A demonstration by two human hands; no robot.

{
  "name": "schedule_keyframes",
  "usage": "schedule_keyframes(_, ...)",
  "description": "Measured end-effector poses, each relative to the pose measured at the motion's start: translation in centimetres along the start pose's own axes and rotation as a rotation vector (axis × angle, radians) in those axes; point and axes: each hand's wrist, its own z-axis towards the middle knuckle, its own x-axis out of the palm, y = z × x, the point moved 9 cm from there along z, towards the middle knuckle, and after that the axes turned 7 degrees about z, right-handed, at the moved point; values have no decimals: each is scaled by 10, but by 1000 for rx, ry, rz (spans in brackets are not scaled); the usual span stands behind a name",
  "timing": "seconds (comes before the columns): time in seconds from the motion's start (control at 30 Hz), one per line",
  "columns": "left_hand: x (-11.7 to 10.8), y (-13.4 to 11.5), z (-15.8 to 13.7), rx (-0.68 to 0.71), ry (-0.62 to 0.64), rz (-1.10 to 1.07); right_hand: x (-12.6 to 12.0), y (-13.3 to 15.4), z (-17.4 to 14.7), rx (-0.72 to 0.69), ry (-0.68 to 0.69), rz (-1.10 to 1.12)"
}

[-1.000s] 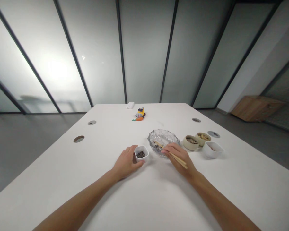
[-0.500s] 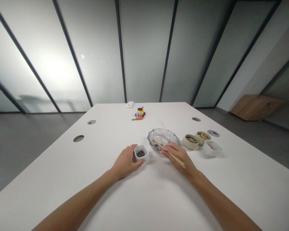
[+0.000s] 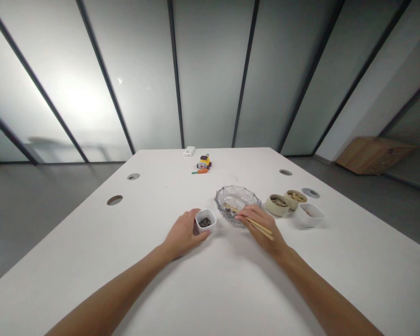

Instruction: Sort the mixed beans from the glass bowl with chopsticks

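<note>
My left hand [image 3: 185, 234] is wrapped round the side of a small white square bowl [image 3: 213, 224], which stands on the table. Dark small pieces [image 3: 205, 222] lie inside that bowl. A pair of wooden chopsticks [image 3: 262, 227] is gripped in my right hand [image 3: 261, 227], with the tips over a clear scalloped glass dish [image 3: 222, 192]. Some dark bits [image 3: 228, 211] show in the dish near the chopstick tips. Whether the tips pinch anything I cannot make out. Part of the dish's near right side is hidden by my right hand.
Right of the dish stand two beige round bowls [image 3: 277, 211] [image 3: 296, 204] with pale pieces in them, and a white bowl [image 3: 310, 220]. Farther back on the white table [image 3: 154, 210] are a toy carrot [image 3: 202, 171], a yellow toy vehicle [image 3: 204, 162] and a white box-like object [image 3: 189, 151].
The chopsticks have shifted slightly right, and their rear ends have spread apart. My right hand has moved a little with them. My left hand keeps its hold on the bowl.
</note>
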Motion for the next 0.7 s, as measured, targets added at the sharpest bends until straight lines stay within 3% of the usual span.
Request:
schedule_keyframes(0.2, 0, 0, 0, -1, -1, -1, 1, 6, 3, -20, 28, -4)
schedule_keyframes(0.47, 1, 1, 0, -15, 19, 4, -13, -1, -2, -6, -77, -10)
schedule_keyframes(0.7, -1, 0, -1, -5, 5, -2, -9, -5, -5, 21, -31, 6)
